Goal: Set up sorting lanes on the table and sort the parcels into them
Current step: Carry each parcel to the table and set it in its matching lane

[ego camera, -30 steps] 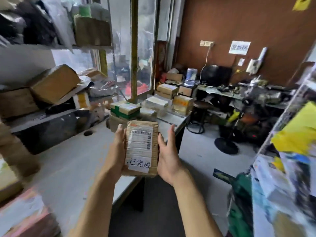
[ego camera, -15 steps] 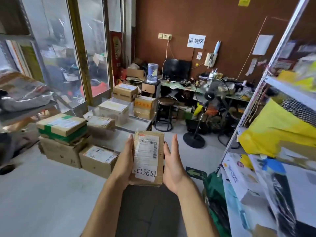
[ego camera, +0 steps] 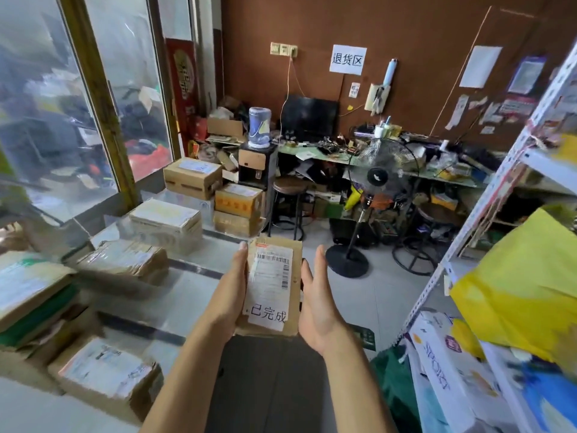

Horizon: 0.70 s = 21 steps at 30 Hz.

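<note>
Parcel: a flat brown cardboard parcel [ego camera: 271, 285] is held up in the air past the table's edge, above the floor, long side pointing away. A white shipping label with barcodes is stuck on top, and a white slip with 已完成 printed on it sits at the near end.
Left hand: the left hand [ego camera: 229, 289] is pressed flat along the parcel's left side, fingers pretty much straight, thumb side up.
Right hand: the right hand [ego camera: 317, 303] is set against the right side, palm turned inward, fingers loosely extended. Whether anything is curled under the parcel can't be told from here.
Table: a pale table [ego camera: 175, 304] is seen to the left, marked off by dark tape strips [ego camera: 193, 270] running across it.
Other parcels: several taped boxes [ego camera: 121, 265] are parked on the table, one per strip-bounded stretch by the look of it, with more stacked further back by the window.
Background: a standing fan [ego camera: 379, 176] is parked on the floor ahead, and a wall sign [ego camera: 347, 60] reading 退货区 is pinned to the brown wall. A metal shelf [ego camera: 487, 195] with a yellow bag [ego camera: 518, 292] is seen on the right.
</note>
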Each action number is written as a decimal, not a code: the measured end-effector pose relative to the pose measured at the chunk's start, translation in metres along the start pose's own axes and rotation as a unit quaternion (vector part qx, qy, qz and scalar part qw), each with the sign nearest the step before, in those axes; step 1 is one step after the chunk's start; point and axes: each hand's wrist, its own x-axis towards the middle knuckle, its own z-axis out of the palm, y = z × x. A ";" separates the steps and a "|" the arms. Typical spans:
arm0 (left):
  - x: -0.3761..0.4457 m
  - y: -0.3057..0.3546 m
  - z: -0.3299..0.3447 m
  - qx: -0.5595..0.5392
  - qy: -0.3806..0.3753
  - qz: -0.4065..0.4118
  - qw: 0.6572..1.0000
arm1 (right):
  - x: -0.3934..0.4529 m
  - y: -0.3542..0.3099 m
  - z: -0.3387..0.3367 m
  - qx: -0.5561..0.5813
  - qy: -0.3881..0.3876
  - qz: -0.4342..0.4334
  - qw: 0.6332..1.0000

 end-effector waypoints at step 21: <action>0.323 0.045 0.046 -0.076 0.186 -0.024 0.979 | 0.330 -0.129 -0.103 -0.090 -0.127 0.091 0.984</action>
